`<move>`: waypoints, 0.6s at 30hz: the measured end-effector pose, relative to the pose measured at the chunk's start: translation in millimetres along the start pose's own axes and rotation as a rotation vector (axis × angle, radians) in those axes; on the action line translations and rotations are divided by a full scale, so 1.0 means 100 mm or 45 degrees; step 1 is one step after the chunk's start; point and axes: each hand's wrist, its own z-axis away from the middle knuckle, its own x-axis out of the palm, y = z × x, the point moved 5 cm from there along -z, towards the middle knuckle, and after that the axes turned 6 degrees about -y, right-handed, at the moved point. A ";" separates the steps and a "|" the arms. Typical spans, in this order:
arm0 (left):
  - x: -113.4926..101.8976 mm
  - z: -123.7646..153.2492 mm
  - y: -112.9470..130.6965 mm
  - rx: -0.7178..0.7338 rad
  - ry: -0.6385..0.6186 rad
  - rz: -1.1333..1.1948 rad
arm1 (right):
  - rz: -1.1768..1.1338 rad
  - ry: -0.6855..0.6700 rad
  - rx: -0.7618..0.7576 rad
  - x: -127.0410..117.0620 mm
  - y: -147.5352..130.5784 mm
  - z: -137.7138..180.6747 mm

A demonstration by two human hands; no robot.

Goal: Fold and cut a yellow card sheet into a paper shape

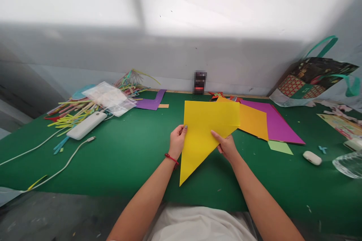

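Observation:
A yellow paper sheet (204,131), folded into a triangle with its point toward me, is held above the green table (127,154). My left hand (177,142) pinches its left edge, thumb on top; a red string circles that wrist. My right hand (226,146) grips the slanted right edge, fingers pressed on the paper. Just behind the sheet lie an orange sheet (254,121) and a magenta sheet (275,122), flat on the table.
A heap of coloured strips (76,115), a clear plastic bag (109,98), a white power bank (86,125) with cables lie at the left. Purple paper (151,102) sits at the back. A patterned bag (311,77), white earbud case (312,157), light green scrap (279,147) lie right.

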 end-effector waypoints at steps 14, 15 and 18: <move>-0.02 0.00 0.02 0.040 0.015 -0.008 | -0.069 -0.006 0.054 -0.03 -0.02 0.00; -0.02 0.00 0.02 0.036 0.011 0.000 | -0.084 -0.014 0.043 -0.04 -0.04 0.00; -0.01 0.01 0.03 0.025 0.002 0.022 | -0.099 -0.039 -0.011 -0.09 -0.08 -0.02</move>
